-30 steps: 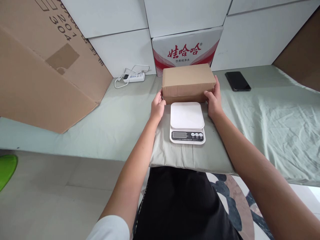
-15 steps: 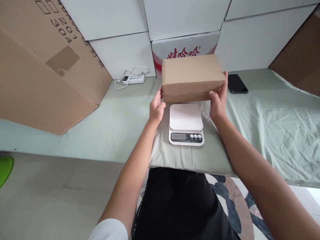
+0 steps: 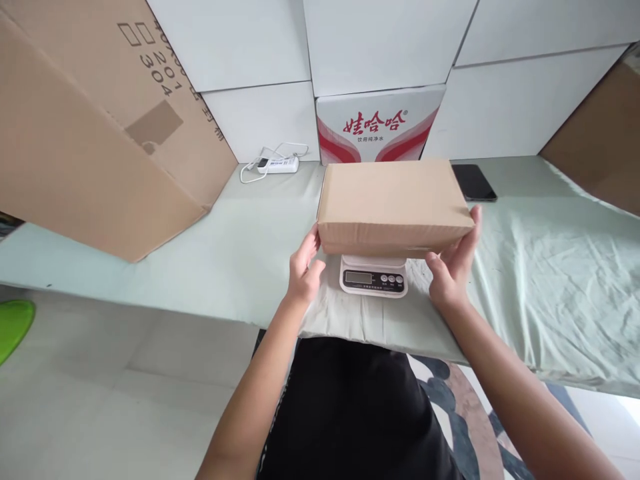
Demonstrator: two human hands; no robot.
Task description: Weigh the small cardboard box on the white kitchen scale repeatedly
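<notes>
A table under a pale green cloth [image 3: 215, 267] runs along stacked white boxes [image 3: 255, 40], over a tiled floor. Taking the small brown carton [image 3: 393, 207] as the middle of the dial, the left hand [image 3: 305, 267] is at eight o'clock, fingers laid against the carton's left end and thumb held well away from them, near the lower edge; the right hand [image 3: 455, 267] is at four, fingers spread along the right end and thumb at the bottom front edge, so the carton is held between the two. The front of a white kitchen scale [image 3: 374, 280] shows at six o'clock, the carton covering most of its plate; I cannot tell whether they touch. A black phone [image 3: 474, 183] lies between two and three o'clock, partly hidden, a white power strip [image 3: 283, 165] with its cable near ten. A red-and-white box [image 3: 377, 123] stands at twelve. Farther out, a big cardboard box [image 3: 100, 153] leans in at nine, and a green object [image 3: 15, 327] sits between eight and nine
</notes>
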